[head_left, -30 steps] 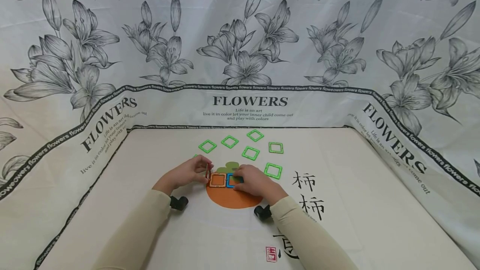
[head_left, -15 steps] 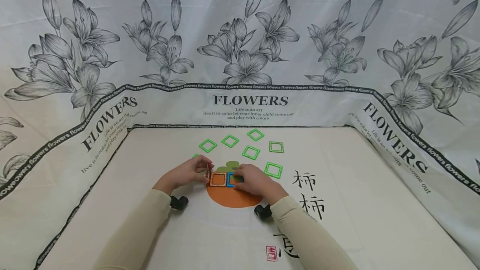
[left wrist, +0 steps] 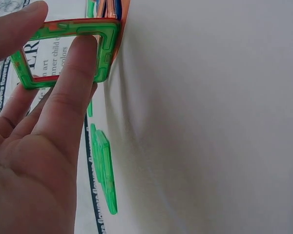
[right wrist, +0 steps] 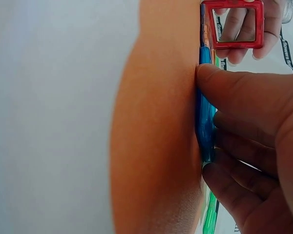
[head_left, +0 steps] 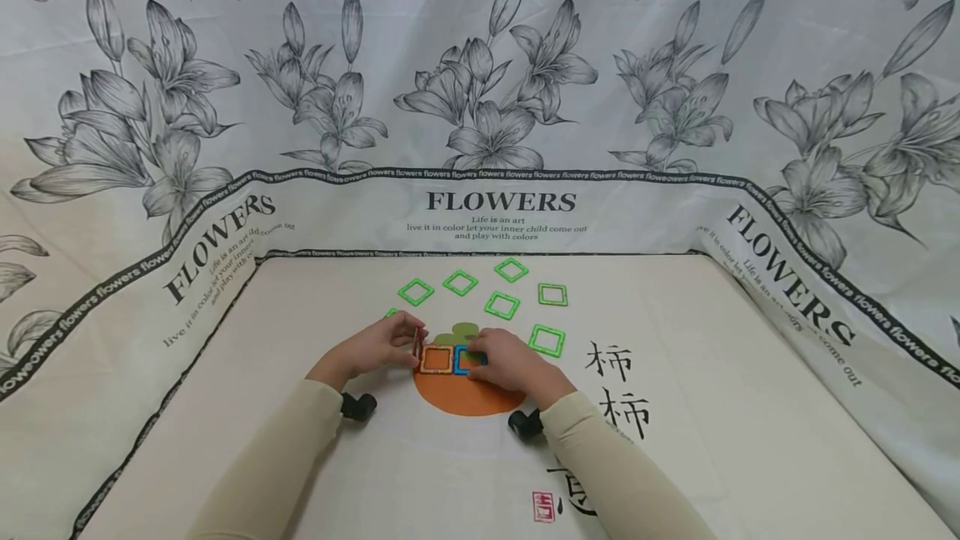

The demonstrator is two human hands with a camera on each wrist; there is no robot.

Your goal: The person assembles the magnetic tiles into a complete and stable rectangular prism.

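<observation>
My left hand (head_left: 375, 346) pinches an upright square magnetic tile (head_left: 417, 342) at the left end of a flat row. From the left wrist, a green frame (left wrist: 105, 56) with red along its edge shows between thumb and fingers; seen from the right wrist, its other face is a red frame (right wrist: 234, 45). Beside it an orange magnetic tile (head_left: 437, 372) lies flat, edge to edge with a blue magnetic tile (head_left: 457, 361). My right hand (head_left: 510, 361) holds that blue tile (right wrist: 205, 109), thumb on the near edge and fingertips along the far side, covering its right part.
Several green magnetic tiles (head_left: 502, 306) lie scattered behind the hands. The row rests on a printed orange fruit (head_left: 468, 397) on the pale tablecloth (head_left: 420, 482). Black wrist cameras (head_left: 358, 406) sit under both wrists. A flower-printed curtain (head_left: 495, 215) encloses the back and sides.
</observation>
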